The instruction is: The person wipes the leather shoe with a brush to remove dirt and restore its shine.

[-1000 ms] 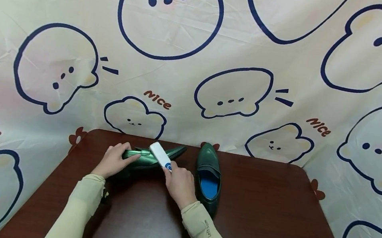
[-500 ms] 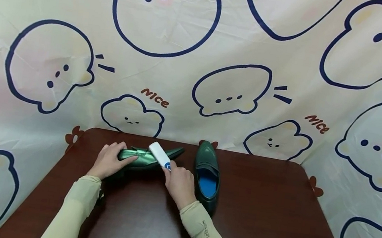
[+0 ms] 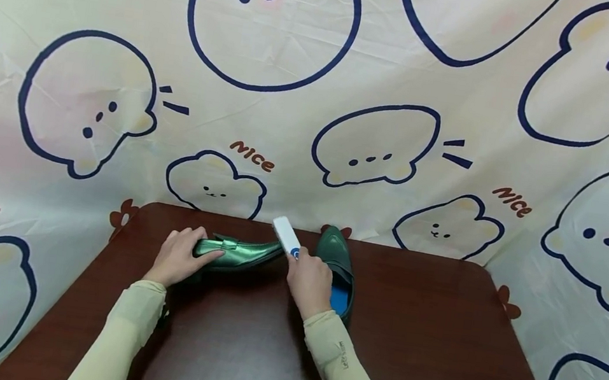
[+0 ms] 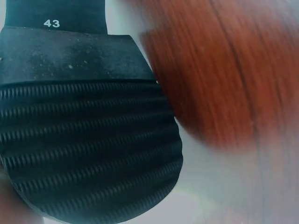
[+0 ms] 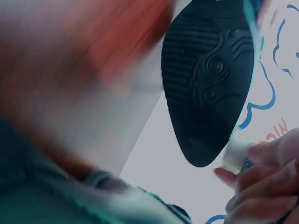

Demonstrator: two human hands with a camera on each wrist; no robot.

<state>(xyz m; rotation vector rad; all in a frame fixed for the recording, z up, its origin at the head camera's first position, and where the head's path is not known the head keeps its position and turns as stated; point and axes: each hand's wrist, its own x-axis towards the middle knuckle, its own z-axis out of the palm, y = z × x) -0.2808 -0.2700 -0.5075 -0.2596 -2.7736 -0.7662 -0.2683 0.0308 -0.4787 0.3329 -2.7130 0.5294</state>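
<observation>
Left hand [image 3: 175, 258], right hand [image 3: 311, 283], both curled

The right grip [image 3: 311, 281] hides part of the white tool [image 3: 285, 234]; wrist views blur the table [image 5: 131, 39].

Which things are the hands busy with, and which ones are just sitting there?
Part of the job:
Held green shoe, gripped by the left hand
White block with a blue mark, in the right hand, near that shoe's toe

Just there:
Second green shoe, in neither hand; it looks like a match, so it may belong too
Table
Cartoon cloth
</observation>
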